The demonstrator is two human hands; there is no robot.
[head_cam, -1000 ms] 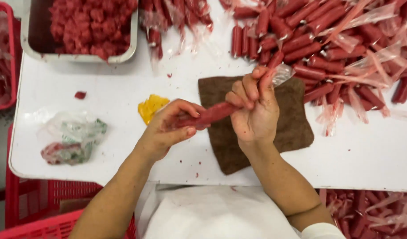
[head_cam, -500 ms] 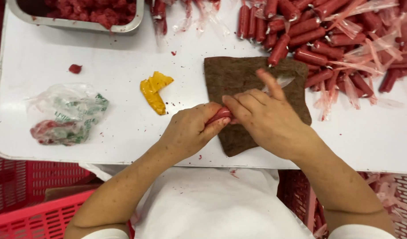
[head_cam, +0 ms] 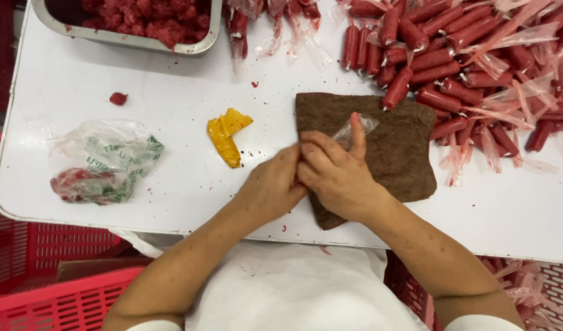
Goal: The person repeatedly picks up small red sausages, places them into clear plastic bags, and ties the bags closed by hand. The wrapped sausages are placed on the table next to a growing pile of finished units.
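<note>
Clear plastic casing [head_cam: 355, 129] sticks out from between the two hands, up & to the right, just past the raised forefinger of the right hand [head_cam: 336, 178]. It lies over the brown scouring pad [head_cam: 398, 147], near the pad's upper middle. Only this see-through end shows; whatever it wraps is hidden inside the hands, so can't tell if a sausage is in there.

Right hand: fingers curled in, forefinger up straight, closed round the casing's lower end. Left hand [head_cam: 272, 187]: curled shut, knuckles pressed against the right hand's fingers, gripping the same hidden bit. Both hands sit at the pad's left edge, partly over it, w/ forearms coming in from the bottom.

Pad lies flat on the white table [head_cam: 171, 79]. Just left of the hands, apart from them: a crumpled yellow scrap [head_cam: 227, 136]. Further left, near the table edge: clear plastic bag [head_cam: 103, 160] w/ green print & red bits inside. Small red crumb [head_cam: 117, 98] above the bag. Top left: metal tray [head_cam: 125, 38] of red meat pieces. Top right: heap of red sausages [head_cam: 434, 67] in loose clear wrappers, the nearest touching the pad's top right edge. Red plastic crates [head_cam: 42, 300] below the table, left side.
</note>
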